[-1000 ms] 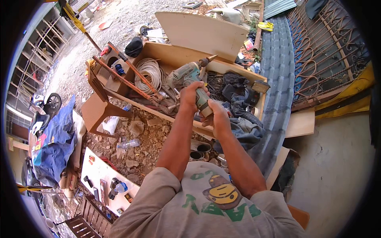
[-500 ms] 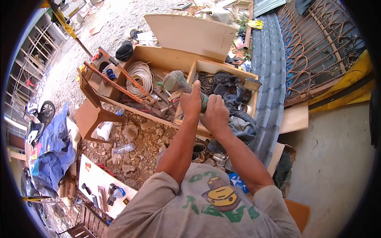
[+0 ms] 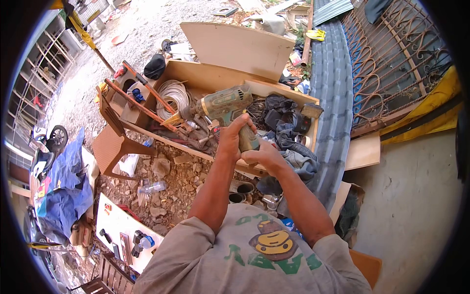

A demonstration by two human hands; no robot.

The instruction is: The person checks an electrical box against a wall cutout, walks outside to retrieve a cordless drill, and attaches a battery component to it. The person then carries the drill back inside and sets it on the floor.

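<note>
A green, dusty cordless drill is held over the wooden box, its body tilted and its nose pointing left. A yellowish cone-shaped bit sits at its front. My left hand is wrapped round the handle. At the handle's lower end, my right hand is closed on the base; its fingertips are partly hidden. Below the drill inside the box lie a coil of white cable, hand tools and dark cloths.
Orange-handled bolt cutters lean across the box's left end. A brown plastic chair stands on rubble at left. A white board carries small items. Ridged roofing sheet and an ornate metal grille are at right.
The drill has turned from pointing away to lying sideways with its nose to the left, so its body and bit now show. My right hand has moved down to the handle's base.
</note>
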